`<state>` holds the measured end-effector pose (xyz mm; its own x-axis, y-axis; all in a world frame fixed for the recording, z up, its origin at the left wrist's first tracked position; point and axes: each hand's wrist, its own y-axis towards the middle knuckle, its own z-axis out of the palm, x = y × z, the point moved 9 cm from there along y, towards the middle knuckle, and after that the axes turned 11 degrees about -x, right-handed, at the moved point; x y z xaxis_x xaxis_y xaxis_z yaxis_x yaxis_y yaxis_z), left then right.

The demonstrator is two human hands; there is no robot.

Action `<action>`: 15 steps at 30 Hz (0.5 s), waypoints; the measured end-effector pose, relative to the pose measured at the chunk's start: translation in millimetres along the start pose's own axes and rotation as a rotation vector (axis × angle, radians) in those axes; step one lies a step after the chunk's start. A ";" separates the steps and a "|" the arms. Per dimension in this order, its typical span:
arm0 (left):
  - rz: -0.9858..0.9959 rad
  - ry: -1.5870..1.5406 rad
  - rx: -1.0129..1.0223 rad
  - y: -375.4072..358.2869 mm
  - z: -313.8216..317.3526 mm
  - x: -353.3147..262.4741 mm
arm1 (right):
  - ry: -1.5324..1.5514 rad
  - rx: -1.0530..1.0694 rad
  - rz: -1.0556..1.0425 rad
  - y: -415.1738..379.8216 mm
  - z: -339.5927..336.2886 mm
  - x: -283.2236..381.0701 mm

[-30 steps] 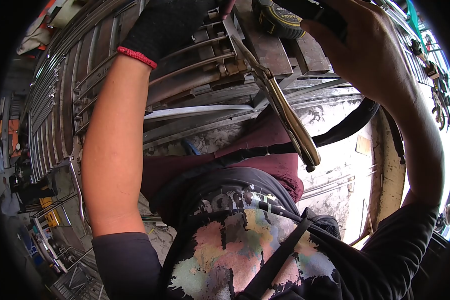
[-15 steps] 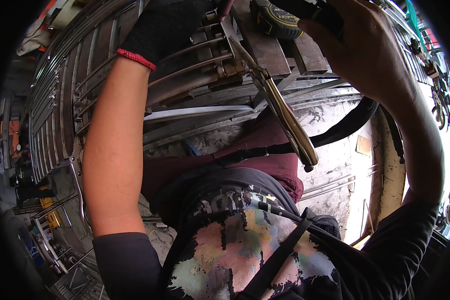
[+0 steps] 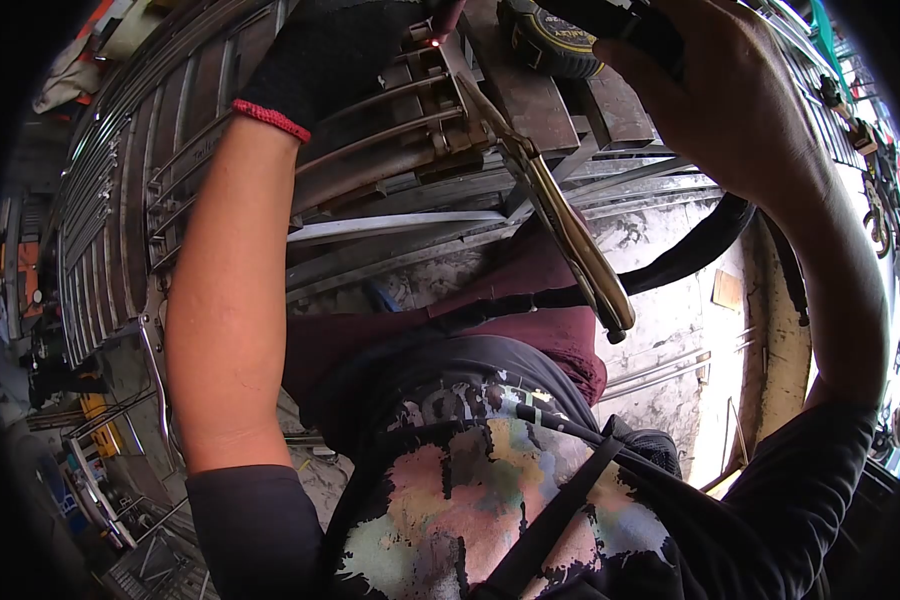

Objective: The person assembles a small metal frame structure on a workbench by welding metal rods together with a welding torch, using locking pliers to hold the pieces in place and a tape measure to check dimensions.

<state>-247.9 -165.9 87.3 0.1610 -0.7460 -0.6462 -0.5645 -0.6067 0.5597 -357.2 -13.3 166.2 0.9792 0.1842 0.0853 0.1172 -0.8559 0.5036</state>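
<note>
My left hand (image 3: pixel 340 55), in a black glove with a red cuff, reaches over the metal frame (image 3: pixel 370 180) at the top; its fingers are hidden. My bare right hand (image 3: pixel 720 90) is wrapped round a black torch handle (image 3: pixel 610 15) at the top edge. The torch's reddish nozzle (image 3: pixel 448 18) points down at the metal near my left glove, with a small glowing spot at its tip. Locking pliers (image 3: pixel 570 240) clamp the frame and slant down to the right. A yellow and black tape measure (image 3: pixel 555 40) lies on a steel plate between my hands.
A thick black cable (image 3: pixel 690 250) hangs from my right hand and crosses my lap. Metal bars (image 3: pixel 100 220) fill the left side. A second pair of pliers (image 3: pixel 158 370) hangs at the frame's lower left. Thin rods (image 3: pixel 660 375) lie on the floor.
A small bright glow now shows at the nozzle's tip. My hands have barely moved.
</note>
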 end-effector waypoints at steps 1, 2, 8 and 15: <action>-0.049 -0.049 -0.002 0.2 1.2 7.0 | 0.004 -0.009 0.001 0.0 -1.0 0.8; -0.098 -0.098 -0.005 0.3 1.7 12.8 | 0.005 -0.013 0.003 0.0 -1.4 0.8; 0.563 0.674 -0.003 -9.6 5.4 -25.7 | 0.129 0.083 0.097 3.5 1.4 -15.1; -0.241 -0.427 -0.100 -2.9 2.3 3.9 | 0.001 -0.001 0.005 -1.9 6.0 -9.1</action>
<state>-247.6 -166.4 81.9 -0.0802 -0.4150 -0.9063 -0.4687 -0.7867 0.4018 -365.3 -16.3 159.4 0.9795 0.1810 0.0889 0.1125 -0.8563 0.5041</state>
